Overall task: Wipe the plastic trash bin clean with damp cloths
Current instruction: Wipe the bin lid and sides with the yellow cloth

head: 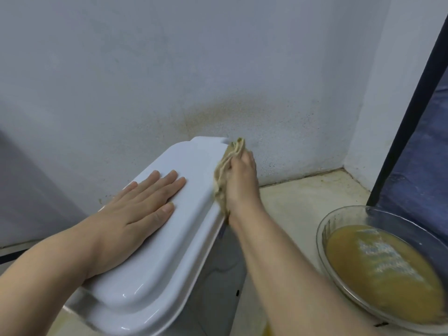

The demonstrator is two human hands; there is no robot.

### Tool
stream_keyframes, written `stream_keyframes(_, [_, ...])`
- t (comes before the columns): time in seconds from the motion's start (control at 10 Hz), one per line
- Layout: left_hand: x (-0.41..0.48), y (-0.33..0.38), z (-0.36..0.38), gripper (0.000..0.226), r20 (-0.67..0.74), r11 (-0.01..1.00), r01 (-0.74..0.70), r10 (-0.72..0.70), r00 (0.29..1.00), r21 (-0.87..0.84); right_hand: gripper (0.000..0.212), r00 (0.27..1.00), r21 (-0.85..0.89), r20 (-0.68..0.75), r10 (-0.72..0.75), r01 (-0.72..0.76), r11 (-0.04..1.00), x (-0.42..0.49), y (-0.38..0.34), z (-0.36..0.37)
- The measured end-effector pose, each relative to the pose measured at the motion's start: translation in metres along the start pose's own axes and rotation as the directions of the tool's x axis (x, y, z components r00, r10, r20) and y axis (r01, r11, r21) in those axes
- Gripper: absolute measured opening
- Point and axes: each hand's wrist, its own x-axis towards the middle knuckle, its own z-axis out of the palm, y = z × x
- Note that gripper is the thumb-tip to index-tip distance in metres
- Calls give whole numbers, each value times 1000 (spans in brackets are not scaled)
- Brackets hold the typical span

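**In the corner, bin lid under both my hands**

Against the stained wall [218,81], the white plastic trash bin [169,238] stands on the pale floor [303,202], with its lid shut and its long side running away from me toward the corner. My left hand [131,212] lies flat on top of the lid, palm down, with the fingers [167,184] spread out straight and gripping nothing; they simply press on the glossy surface near the middle.

My right hand [242,183] is at the lid's right edge, toward the far end. Its fingers are clenched around a bunched, yellowish-brown cloth [225,170], which is squeezed between my hand and the rim of the lid. One end of the cloth sticks up past my knuckles near the back corner of the bin, and the other end trails down along the edge toward my wrist.

To the right of the bin, well apart from it, a clear glass bowl [339,217] sits on the floor with murky yellow-brown water [378,270] in it. Behind the bowl, something dark blue [417,154] leans along the right side of the view; I cannot tell what it is. The wall just behind the bin shows a brownish speckled patch.
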Motion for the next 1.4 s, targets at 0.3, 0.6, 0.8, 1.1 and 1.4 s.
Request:
stream_keyframes(0.3, [-3,20,-17,51,87,995,70,-63,994,-77,67,989,-54,132,-66,74,996,-61,-28,-2])
stream_keyframes(0.6, [-4,15,-21,53,105,996,45,-38,994,-72,44,778,-298,627,-31,277,914,93,-47,-1])
stream_keyframes(0.8, [-18,-17,-31,65,61,923,357,-368,928,142,50,883,-379,454,-117,310,872,22,-15,-31])
stream_keyframes(1.1, [-20,-12,-19,52,-28,883,469,-468,883,15,63,897,-313,373,-237,361,878,-51,-52,-48])
stream_keyframes(1.4, [-24,-17,-18,51,-6,885,466,-466,885,12,45,717,-411,693,-79,483,773,50,-54,-35])
